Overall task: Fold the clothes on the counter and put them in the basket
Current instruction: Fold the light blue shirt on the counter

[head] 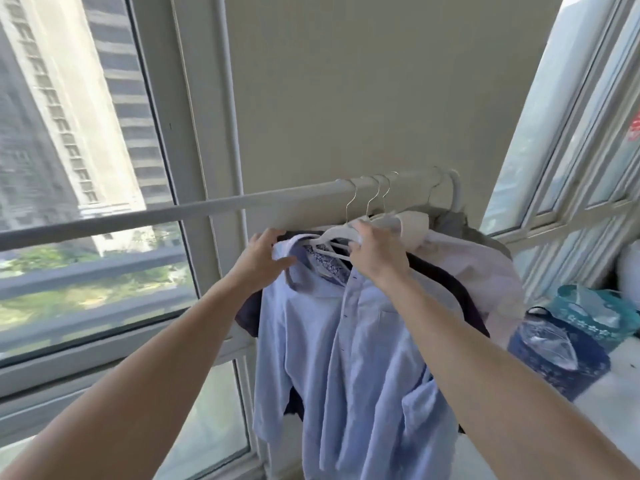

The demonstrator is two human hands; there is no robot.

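Observation:
A light blue button-up shirt [360, 358] hangs on a white hanger [329, 237] from a white rail [194, 209]. My left hand [263, 258] grips the shirt's collar on the left side. My right hand [377, 251] grips the hanger and the shirt's right shoulder. Behind it hang a dark shirt [446, 282] and a pale pink shirt [485, 278] on more hangers. No counter or basket is in view.
Large windows stand to the left [86, 168] and right [571, 150] of a plain wall. On a white ledge [616, 393] at the right lie blue and teal plastic-wrapped packages [568, 344].

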